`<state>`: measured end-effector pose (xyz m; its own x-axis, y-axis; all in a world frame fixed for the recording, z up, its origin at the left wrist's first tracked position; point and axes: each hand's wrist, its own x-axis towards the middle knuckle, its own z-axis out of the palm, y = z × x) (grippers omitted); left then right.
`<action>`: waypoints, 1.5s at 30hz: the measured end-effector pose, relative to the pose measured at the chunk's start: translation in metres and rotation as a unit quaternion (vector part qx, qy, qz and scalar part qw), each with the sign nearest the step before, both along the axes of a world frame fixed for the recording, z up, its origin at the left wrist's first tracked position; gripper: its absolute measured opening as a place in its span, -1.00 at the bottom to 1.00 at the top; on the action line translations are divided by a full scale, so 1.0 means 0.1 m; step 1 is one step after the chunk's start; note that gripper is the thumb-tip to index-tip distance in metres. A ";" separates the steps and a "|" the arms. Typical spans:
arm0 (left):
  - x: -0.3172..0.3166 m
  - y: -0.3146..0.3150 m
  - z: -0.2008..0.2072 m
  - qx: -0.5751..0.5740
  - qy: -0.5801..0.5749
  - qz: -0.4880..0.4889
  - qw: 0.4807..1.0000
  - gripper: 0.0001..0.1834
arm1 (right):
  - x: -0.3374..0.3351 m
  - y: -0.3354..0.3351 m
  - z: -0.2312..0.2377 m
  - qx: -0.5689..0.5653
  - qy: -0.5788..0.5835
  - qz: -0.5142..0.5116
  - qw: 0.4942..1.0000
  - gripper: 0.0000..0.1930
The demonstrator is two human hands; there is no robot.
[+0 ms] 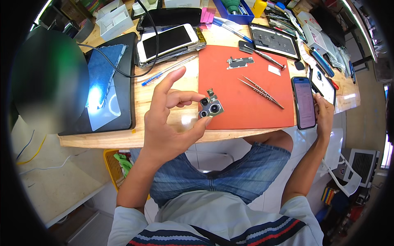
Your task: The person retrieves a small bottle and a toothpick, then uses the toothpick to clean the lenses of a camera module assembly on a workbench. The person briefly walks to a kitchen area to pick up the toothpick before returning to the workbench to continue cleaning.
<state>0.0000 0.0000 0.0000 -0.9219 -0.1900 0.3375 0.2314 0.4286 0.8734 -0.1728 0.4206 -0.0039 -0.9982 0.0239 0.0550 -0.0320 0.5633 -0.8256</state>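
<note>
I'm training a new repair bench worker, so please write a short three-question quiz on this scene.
1. What does the left hand hold?
2. True or false: the tweezers lie on the orange-red mat.
3. Which thing is the right hand at?
A) blue pen
B) lit smartphone
C) screwdriver

Key: 1. A three-lens phone camera module. 2. True. 3. B.

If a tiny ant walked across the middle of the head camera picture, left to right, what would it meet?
Big blurry dark shape → blue sheet → left hand → three-lens camera module → tweezers → lit phone → right hand.
</note>
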 end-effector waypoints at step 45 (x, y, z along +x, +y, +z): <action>1.57 -0.46 -0.55 -0.073 0.032 0.123 0.989 -0.68 | -0.28 -1.30 1.05 -0.001 0.114 0.187 0.976 -0.75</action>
